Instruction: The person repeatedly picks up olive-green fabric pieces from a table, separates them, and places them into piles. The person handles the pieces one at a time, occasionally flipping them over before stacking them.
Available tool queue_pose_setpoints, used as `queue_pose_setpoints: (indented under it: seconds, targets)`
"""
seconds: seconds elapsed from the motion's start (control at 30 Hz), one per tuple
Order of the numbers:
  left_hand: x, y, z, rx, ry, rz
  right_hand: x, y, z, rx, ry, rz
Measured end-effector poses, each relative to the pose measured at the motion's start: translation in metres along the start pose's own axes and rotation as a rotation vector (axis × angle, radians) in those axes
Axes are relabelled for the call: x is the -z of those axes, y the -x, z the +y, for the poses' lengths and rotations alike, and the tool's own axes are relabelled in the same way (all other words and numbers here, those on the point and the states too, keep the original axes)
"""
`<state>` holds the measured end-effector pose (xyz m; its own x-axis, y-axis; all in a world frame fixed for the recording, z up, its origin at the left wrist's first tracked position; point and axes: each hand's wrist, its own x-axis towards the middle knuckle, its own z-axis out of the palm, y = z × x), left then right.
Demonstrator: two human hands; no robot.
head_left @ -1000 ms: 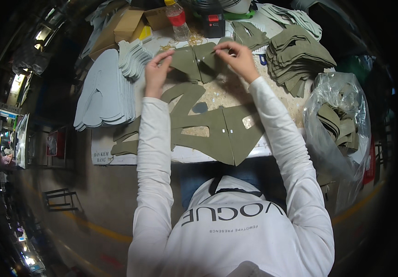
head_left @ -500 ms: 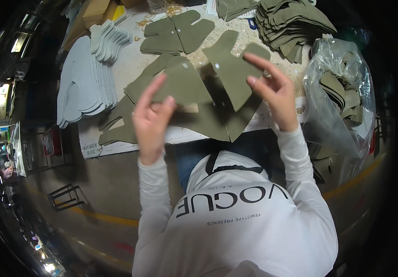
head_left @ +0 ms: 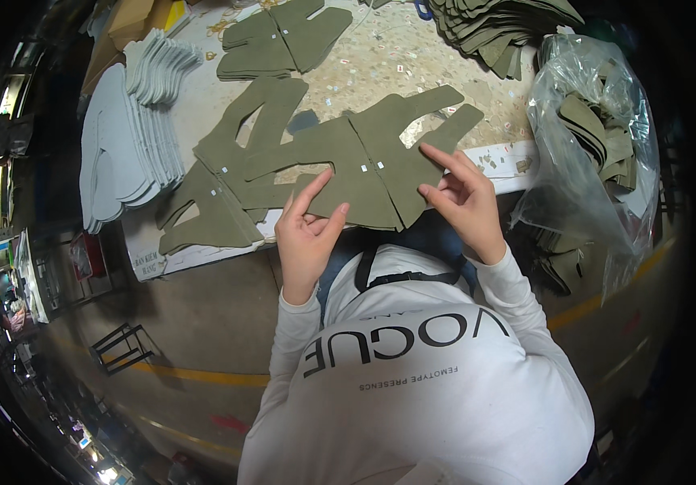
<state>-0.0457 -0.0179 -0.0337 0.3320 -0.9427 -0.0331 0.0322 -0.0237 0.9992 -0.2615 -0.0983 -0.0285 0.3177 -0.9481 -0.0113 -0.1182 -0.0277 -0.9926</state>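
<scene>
Head view: left hand [head_left: 306, 234] is resting at near edge of the worktable [head_left: 412, 65], fingers half spread, index & thumb pinching the lower edge of an olive-green cut fabric piece [head_left: 340, 174] w/ small white stickers on it. Right hand [head_left: 461, 198] is lying just beside it to the right, fingers bent, tips pressing on the right-hand olive-green piece [head_left: 412, 141]; not clamping anything as far as can be seen. Both pieces are lying flat near table's front edge, overlapping more olive shapes [head_left: 239, 153] to the left. Grey cut pieces [head_left: 121, 145] are stacking up at far left, an olive stack [head_left: 493, 24] is sitting at back right, & a clear plastic bag [head_left: 590, 145] w/ more olive pieces is hanging off the right end.
</scene>
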Motion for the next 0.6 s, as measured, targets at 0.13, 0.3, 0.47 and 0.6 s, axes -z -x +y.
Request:
queue_pose_setpoints:
  seconds: [0.13, 0.3, 0.47, 0.6]
  targets:
    - [0.002, 0.001, 0.006, 0.02, -0.147, -0.011, -0.004, 0.006, 0.001, 0.038, 0.071, 0.019]
    - [0.001, 0.005, 0.012, 0.003, -0.236, 0.0, -0.009, 0.009, 0.0, 0.061, 0.116, 0.065]
    - [-0.001, 0.002, 0.019, -0.001, -0.353, 0.018, -0.009, 0.007, 0.001, 0.065, 0.107, 0.031]
    - [-0.002, 0.004, 0.027, -0.047, -0.612, 0.104, -0.003, 0.008, -0.008, 0.175, 0.498, -0.012]
